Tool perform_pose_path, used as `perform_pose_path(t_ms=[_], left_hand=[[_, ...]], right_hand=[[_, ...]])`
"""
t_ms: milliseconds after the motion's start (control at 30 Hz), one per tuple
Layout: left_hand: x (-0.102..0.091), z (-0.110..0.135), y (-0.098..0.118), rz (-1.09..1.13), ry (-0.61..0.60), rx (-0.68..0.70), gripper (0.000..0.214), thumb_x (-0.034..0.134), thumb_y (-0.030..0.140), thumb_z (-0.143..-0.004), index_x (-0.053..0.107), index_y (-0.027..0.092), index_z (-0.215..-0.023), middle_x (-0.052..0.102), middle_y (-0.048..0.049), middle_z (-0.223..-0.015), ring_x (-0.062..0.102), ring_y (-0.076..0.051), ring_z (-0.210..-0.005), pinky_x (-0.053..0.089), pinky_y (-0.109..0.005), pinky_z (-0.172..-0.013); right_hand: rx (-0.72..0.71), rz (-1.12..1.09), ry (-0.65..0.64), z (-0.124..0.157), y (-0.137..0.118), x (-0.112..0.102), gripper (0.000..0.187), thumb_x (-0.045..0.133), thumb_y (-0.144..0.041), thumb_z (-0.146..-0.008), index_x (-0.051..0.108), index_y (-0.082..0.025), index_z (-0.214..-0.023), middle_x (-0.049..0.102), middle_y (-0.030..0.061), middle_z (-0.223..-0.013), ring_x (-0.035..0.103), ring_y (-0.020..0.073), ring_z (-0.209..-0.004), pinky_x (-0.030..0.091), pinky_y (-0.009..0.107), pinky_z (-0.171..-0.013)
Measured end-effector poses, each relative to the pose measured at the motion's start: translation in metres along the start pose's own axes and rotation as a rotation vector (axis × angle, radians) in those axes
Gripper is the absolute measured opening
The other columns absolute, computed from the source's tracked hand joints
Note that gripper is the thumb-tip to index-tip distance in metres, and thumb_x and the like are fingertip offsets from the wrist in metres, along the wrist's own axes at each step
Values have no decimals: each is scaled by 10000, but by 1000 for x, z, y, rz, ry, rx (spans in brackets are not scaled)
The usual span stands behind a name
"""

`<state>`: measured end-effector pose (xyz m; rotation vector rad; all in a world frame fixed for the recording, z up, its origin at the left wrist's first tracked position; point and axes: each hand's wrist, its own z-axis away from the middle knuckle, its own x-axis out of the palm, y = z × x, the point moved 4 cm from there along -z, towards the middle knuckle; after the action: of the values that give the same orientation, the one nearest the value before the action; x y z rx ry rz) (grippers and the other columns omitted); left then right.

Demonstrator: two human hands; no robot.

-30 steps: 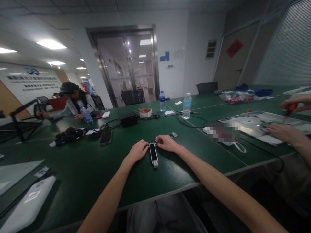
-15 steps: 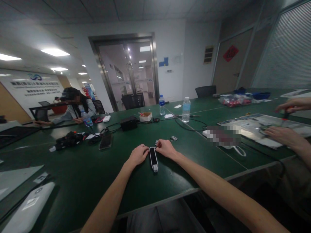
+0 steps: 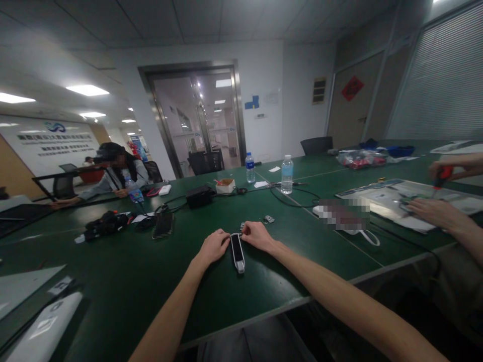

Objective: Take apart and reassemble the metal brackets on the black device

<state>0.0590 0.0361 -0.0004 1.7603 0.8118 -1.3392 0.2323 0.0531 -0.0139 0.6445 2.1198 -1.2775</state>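
Left hand [image 3: 214, 246] is curled against the left edge of device [image 3: 237, 250], grip unclear. Right hand [image 3: 258, 235] is pinched at its far end. Device is laid flat on table [image 3: 124, 271], between both hands. Metal part [image 3: 269, 219] is seen just beyond, phone [image 3: 163, 224] and bottle [image 3: 287, 174] farther off, co-worker's hand [image 3: 433, 211] well apart.

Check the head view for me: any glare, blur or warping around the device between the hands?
Head view: wide-angle warp bows the green table along its near edge; ceiling lights blow out at upper left; the slim black device between left hand and right hand looks small and soft, without strong glare.
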Motion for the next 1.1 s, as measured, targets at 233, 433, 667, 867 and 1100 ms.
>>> perform_pose_path(t_ms=[233,433,667,867,1100], left_hand=[[-1,1,2,-12,7,8,328,387,301,-943,671,186,-1061,627,-81,-1014,596,-195,-913,467,-310,-830],[0,0,0,-23,1,2,328,390,297,-942,670,191,-1075,630,-83,-1018,597,-194,-929,465,-302,-838],[-2,1,1,-19,-10,1,329,389,307,-943,668,197,-1080,622,-80,-1050,594,-197,-943,466,-307,-840],[-2,2,1,-13,-8,3,345,371,325,-947,663,199,-1079,620,-81,-1043,591,-196,-932,468,-312,-833],[-2,1,1,5,-10,3,340,380,329,-942,665,200,-1078,624,-83,-1037,590,-200,-929,469,-320,-830]], right_hand=[[69,-75,26,1,1,-2,35,651,-154,-669,654,-168,-701,664,-3,-689,572,113,-616,399,210,-586],[38,-93,-10,1,0,-4,56,644,-137,-670,651,-165,-718,653,-12,-666,561,104,-592,402,206,-577],[-10,-171,-160,-7,16,-3,88,646,-184,-724,673,-160,-804,690,11,-753,628,122,-685,462,216,-647],[-67,-167,-210,-9,19,-1,92,650,-217,-763,663,-156,-830,681,11,-764,613,123,-680,463,230,-652],[-66,-186,-198,-8,19,-1,98,664,-225,-765,662,-153,-832,678,11,-773,611,126,-695,464,233,-660]])
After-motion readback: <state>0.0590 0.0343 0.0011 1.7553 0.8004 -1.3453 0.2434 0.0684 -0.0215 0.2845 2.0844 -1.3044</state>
